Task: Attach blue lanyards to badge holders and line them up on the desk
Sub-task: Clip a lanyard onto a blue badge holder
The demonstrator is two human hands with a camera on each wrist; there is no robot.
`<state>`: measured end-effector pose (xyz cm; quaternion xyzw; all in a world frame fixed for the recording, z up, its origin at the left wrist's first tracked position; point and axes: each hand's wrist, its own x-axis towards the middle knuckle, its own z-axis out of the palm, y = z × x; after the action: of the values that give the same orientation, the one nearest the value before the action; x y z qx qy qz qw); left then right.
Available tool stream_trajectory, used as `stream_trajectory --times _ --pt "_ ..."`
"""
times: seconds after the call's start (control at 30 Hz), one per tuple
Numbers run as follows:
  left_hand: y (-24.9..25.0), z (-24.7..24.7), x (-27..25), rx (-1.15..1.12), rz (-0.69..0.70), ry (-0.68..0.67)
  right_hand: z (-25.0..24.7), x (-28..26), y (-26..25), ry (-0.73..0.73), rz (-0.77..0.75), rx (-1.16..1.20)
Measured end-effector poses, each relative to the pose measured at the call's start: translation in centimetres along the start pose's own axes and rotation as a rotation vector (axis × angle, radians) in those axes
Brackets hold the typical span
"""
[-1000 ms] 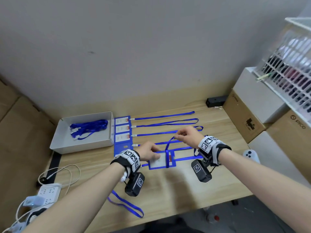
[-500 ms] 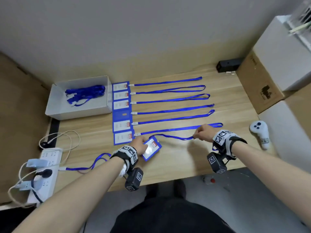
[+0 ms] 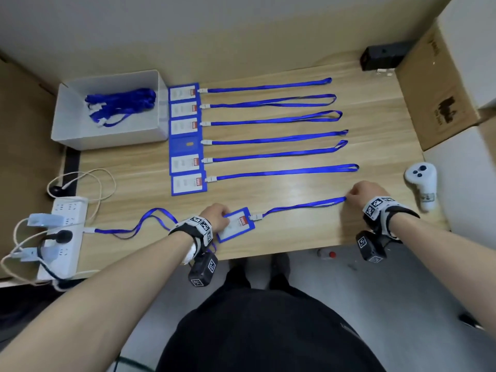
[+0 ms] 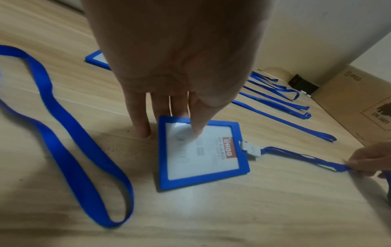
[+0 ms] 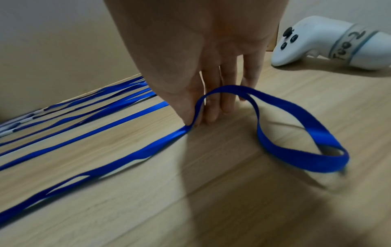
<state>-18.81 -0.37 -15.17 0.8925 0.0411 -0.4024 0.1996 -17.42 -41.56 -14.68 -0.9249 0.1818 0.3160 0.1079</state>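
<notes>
A blue badge holder (image 3: 237, 224) (image 4: 203, 150) lies tilted on the desk near the front edge, below a row of several finished holders (image 3: 188, 181). My left hand (image 3: 224, 217) (image 4: 169, 132) rests on it, thumb pressing its clear face and straight fingers touching the desk at its far edge. A white clip joins it to a blue lanyard (image 3: 303, 205) (image 4: 296, 155) (image 5: 105, 167) that runs right. My right hand (image 3: 349, 198) (image 5: 194, 122) pinches that lanyard between thumb and forefinger near its far end; the end loop (image 5: 275, 145) curls behind the hand.
A white box (image 3: 67, 130) with loose lanyards (image 3: 120, 103) stands at the back left. Another loose lanyard (image 3: 150, 218) (image 4: 63, 133) lies by my left wrist, a power strip (image 3: 64, 237) beyond it. A white controller (image 3: 421, 181) (image 5: 317, 45) and cardboard box (image 3: 442, 89) are right.
The holder and lanyard came down from mid-air onto the desk. My right hand has drawn the lanyard out to the right, so it lies straighter, and the holder has turned toward it.
</notes>
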Motion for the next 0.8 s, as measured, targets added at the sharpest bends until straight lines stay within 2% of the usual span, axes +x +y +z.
stream_trajectory --times 0.2,0.3,0.4,0.5,0.6,0.7,0.8 --pt "0.6 0.0 0.5 -0.027 -0.012 -0.015 -0.5 0.5 -0.4 0.094 -0.054 -0.001" --pt "0.9 0.1 0.9 -0.024 -0.019 0.003 0.2 -0.3 -3.0 0.108 -0.187 0.083" --pt "1.5 0.2 1.1 -0.010 -0.024 0.032 1.2 -1.9 -6.9 0.076 -0.316 0.258" --pt "1.9 0.4 1.1 -0.001 -0.009 0.039 3.3 -3.0 -10.6 -0.039 -0.474 0.298" --pt "2.0 0.9 1.4 0.024 0.005 0.010 5.9 -3.7 -13.4 -0.129 -0.623 0.143" --pt "1.8 1.3 1.4 0.034 0.007 -0.003 7.8 -4.2 -14.8 -0.064 -0.769 -0.069" --pt "1.7 1.0 1.1 0.060 0.008 -0.013 8.4 -4.4 -14.9 -0.064 -0.785 -0.094"
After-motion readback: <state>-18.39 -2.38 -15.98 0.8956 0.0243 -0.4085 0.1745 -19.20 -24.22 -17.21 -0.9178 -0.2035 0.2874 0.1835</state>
